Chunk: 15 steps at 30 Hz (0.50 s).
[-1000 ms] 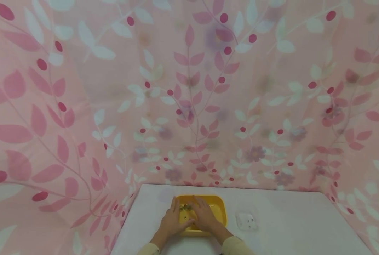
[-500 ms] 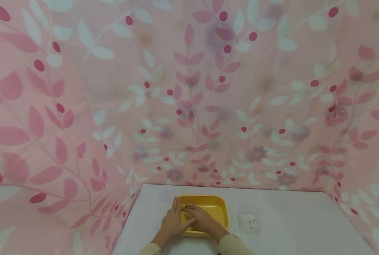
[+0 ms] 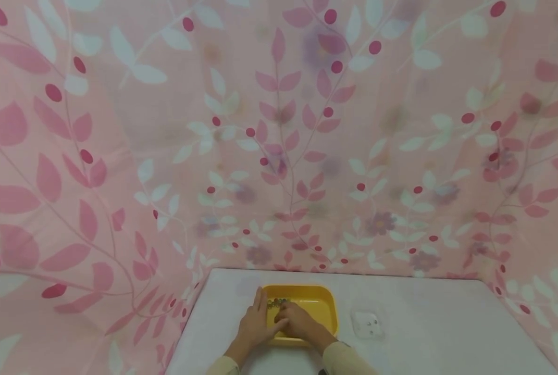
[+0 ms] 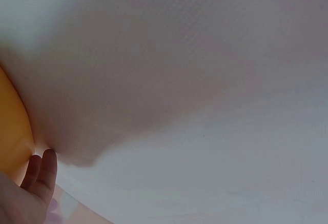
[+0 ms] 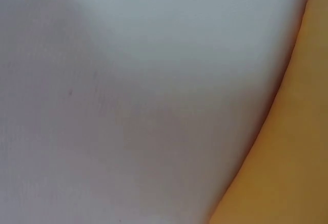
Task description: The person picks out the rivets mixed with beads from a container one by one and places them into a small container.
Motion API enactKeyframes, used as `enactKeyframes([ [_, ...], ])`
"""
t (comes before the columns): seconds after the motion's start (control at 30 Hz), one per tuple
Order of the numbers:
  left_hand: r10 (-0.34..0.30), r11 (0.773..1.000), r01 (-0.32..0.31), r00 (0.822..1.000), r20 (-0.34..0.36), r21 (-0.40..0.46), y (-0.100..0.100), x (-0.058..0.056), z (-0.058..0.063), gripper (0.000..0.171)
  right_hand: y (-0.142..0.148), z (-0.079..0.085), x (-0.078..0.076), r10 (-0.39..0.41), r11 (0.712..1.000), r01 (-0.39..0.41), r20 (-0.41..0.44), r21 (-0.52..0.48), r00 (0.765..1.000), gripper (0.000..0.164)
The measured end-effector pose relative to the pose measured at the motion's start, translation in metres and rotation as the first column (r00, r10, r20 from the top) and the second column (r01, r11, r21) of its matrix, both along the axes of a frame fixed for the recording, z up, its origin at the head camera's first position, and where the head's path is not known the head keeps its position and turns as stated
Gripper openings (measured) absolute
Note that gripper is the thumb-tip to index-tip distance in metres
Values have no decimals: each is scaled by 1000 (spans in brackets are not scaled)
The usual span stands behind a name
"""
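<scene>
A yellow tray lies near the table's far edge in the head view. Several small, shiny, greenish marbles are gathered in its back left part. My left hand lies along the tray's left side, its fingers straight and its thumb reaching over the tray. In the left wrist view, fingertips show right at the yellow wall. My right hand is over the inside of the tray, fingers curled downward just in front of the marbles. Its fingertips are hidden, and I cannot tell whether they hold a marble.
A small clear dish with several small round things in it stands right of the tray. Both stand on a white table. Pink leaf-patterned cloth hangs behind and along both sides.
My right hand's fingers, spread out over the marbles earlier, have drawn back and curled, uncovering more of the marbles. My left hand keeps its place at the tray's side. The view shifts slightly.
</scene>
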<state>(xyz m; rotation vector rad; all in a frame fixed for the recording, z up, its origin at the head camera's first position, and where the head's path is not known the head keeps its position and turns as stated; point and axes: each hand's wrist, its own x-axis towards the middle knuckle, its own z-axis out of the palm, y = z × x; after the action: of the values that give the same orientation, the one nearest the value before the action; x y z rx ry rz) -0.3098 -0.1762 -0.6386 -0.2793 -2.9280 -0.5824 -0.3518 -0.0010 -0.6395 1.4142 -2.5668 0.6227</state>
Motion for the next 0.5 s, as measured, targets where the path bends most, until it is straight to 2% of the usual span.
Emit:
enactKeyframes([
  [0.13,7,1000,-8,1000,26,14,0,-1,-5,112,-1,0,4,-58,998,61,142,-21,988,7],
  [0.27,14,1000,-15,999,50,19,1,0,-11,115,-1,-1,6,-121,989,139,276,-48,953,7],
  [0.5,10,999,-10,1000,-14,35,-2,-1,-5,109,-2,-9,0,-167,967,211,278,-139,946,6],
])
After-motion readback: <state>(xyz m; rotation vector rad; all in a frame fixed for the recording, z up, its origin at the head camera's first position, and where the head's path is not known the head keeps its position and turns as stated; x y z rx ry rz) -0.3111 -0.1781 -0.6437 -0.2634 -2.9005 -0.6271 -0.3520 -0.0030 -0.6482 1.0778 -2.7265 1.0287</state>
